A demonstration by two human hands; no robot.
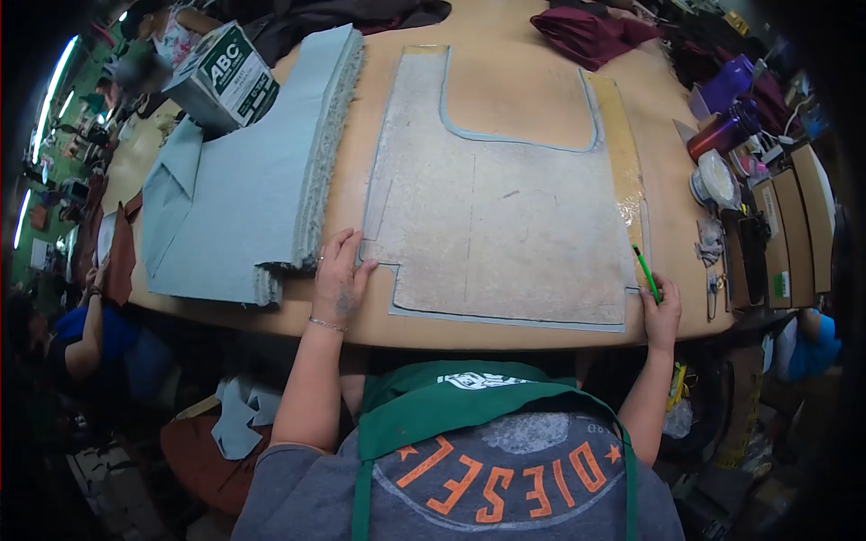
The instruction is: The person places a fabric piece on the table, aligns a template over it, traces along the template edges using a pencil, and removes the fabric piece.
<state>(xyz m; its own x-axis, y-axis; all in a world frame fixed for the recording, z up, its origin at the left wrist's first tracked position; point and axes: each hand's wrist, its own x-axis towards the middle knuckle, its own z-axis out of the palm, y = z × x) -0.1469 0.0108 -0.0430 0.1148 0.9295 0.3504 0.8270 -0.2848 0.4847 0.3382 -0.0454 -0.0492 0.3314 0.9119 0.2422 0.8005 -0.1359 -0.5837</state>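
Note:
A large pale grey pattern piece [505,216] with a U-shaped cutout lies flat on the tan table [505,20], and light blue fabric shows along its edges. My left hand [340,279] rests by the pattern's lower left corner, fingers apart, holding nothing. At the lower right corner my right hand [661,307] grips a green pen [646,269], which points up and away from me. A yellowish strip [622,153] runs along the pattern's right side. Left of the pattern is a thick stack of light blue fabric [244,198].
A white and green ABC box [225,77] sits on the fabric stack. Maroon cloth [595,36] lies at the far edge. On the right are a dark bottle [722,131], a plastic-wrapped roll [714,180] and cardboard pieces [787,234]. Other people are at the left and right.

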